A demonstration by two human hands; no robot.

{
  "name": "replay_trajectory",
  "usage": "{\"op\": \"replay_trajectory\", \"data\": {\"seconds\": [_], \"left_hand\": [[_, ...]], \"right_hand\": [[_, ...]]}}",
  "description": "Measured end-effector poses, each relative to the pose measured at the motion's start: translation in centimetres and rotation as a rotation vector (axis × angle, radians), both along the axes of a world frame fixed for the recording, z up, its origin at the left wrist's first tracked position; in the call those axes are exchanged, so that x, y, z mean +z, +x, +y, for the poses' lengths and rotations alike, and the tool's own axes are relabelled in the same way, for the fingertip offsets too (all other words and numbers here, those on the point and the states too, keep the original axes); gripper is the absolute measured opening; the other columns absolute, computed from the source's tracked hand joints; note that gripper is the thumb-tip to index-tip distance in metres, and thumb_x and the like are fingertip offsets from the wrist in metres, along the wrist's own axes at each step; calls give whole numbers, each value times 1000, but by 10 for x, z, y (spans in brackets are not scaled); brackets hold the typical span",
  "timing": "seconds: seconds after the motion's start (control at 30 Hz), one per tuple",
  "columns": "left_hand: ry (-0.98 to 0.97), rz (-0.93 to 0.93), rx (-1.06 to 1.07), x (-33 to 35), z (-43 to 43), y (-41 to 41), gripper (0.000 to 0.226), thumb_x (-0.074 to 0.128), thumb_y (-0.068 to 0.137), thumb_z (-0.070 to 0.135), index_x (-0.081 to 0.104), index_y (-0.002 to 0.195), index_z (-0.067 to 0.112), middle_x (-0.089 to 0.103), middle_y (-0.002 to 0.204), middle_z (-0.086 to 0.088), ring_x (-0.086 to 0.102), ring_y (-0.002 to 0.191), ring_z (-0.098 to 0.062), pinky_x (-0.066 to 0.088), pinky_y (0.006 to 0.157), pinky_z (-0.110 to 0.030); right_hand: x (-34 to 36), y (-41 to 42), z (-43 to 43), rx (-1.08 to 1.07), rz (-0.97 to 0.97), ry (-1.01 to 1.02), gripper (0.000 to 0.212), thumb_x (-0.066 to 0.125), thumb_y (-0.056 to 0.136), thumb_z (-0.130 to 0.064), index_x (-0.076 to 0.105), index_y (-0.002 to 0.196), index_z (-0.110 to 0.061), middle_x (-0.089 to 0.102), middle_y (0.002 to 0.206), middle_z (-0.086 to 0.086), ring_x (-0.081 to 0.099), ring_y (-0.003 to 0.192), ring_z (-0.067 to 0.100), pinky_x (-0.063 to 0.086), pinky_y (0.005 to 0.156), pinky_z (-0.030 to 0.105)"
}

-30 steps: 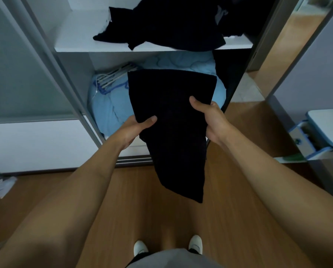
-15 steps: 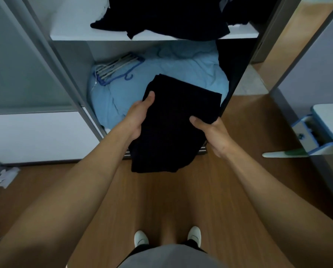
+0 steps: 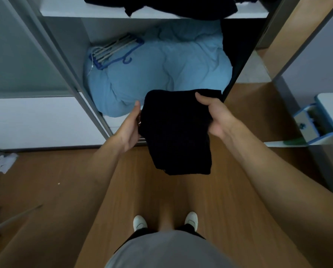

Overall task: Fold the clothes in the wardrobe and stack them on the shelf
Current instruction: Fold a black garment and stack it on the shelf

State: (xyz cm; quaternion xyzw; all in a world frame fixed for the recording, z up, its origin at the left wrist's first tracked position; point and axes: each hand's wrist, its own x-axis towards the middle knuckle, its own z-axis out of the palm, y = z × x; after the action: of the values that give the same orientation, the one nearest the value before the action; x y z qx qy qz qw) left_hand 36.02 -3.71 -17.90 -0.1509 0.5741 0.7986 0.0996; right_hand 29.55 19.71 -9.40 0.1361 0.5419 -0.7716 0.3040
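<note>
Currently logged, 1 moment, head view.

**Item 1, black garment** (image 3: 178, 130): folded into a compact rectangle and held in mid-air in front of the open wardrobe. It hangs above the wooden floor (image 3: 65, 190) and well below the shelf (image 3: 103, 11), touching neither.

**Item 2, left hand** (image 3: 129, 130): at the garment's left edge, thumb straight beside the cloth. The fingers pass behind the cloth and are hidden, so how far they curl cannot be told.

**Item 3, right hand** (image 3: 217, 115): grips the upper right part of the garment, thumb on top, fingers curled beneath.

**Change:** 1 second ago the garment hung long, its lower part dangling below both hands. 0.5 seconds ago that part was doubled up. Now the bundle is shorter and narrower, and sits lower and nearer the body.

**Judgement:** the folding of this piece looks almost complete; lifting it to the shelf is the likely next step. A loose fold could slip open on the way up.

**Item 4, shelf contents:** a heap of dark clothes (image 3: 181, 4), unfolded, with 1 flap drooping over the front edge. More folding evidently remains.

**Item 5, lower compartment:** a light-blue duvet (image 3: 161, 70), with a bundle of hangers (image 3: 113, 51) lying on its left part.
</note>
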Motion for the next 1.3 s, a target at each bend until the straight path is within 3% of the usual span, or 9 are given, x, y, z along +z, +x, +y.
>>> {"op": "replay_trajectory", "data": {"seconds": [0.1,0.2,0.33,0.47,0.63,0.87,1.03,1.13,1.3], "left_hand": [[77,59,-104,7,7,0,49,55,86,69,61,127,42,58,142,9,52,133,-11,42,111,-34],[-69,26,-185,10,13,-7,56,77,75,61,62,123,38,66,132,8,60,125,-12,47,107,-31],[-47,26,54,16,30,-21,60,91,63,48,70,114,25,75,113,-1,71,106,-19,57,90,-34],[54,18,92,25,35,-26,28,87,74,32,80,97,19,76,108,-9,73,100,-24,60,76,-31],[-45,-5,102,41,17,-27,55,83,78,39,68,119,8,76,108,-9,73,100,-22,59,76,-29],[-185,-63,-200,3,-20,-2,54,64,83,68,55,129,42,63,132,21,55,126,-1,36,110,-26],[-197,25,-69,0,-1,-2,38,68,76,11,64,114,19,77,105,6,70,103,-13,54,81,-20],[-297,26,78,16,13,-12,42,63,66,7,65,108,16,76,83,6,72,86,-16,55,66,-21],[-572,149,66,33,17,-16,71,68,74,10,40,131,39,60,108,3,62,84,-7,49,64,-13]], "right_hand": [[0,-4,6,22,-17,-28,34,70,90,-27,71,117,-6,74,114,14,73,101,29,61,76,38],[1,-9,8,40,4,-57,39,68,91,-30,69,121,-6,73,117,15,72,104,30,60,78,38],[2,-18,11,25,47,-81,42,65,93,-43,76,112,-8,72,118,14,71,108,28,61,78,36],[-13,-11,23,163,213,104,36,69,88,-53,72,114,-28,73,118,-6,68,112,9,52,91,25],[-40,9,17,35,213,143,36,68,94,-36,67,124,-16,75,115,-2,70,109,13,56,90,25],[-25,12,-10,-143,-24,-22,30,67,95,-29,71,118,-8,75,111,13,73,102,29,60,86,42],[-16,-7,-7,-133,-195,54,29,64,97,-32,70,108,-6,77,96,16,76,79,28,63,63,41],[-24,-11,3,-84,-282,164,30,62,98,-33,69,108,-5,75,95,17,74,77,28,60,55,39],[-51,-6,13,-30,-202,493,21,56,98,-11,66,116,-9,69,115,11,65,81,19,55,62,31]]}}
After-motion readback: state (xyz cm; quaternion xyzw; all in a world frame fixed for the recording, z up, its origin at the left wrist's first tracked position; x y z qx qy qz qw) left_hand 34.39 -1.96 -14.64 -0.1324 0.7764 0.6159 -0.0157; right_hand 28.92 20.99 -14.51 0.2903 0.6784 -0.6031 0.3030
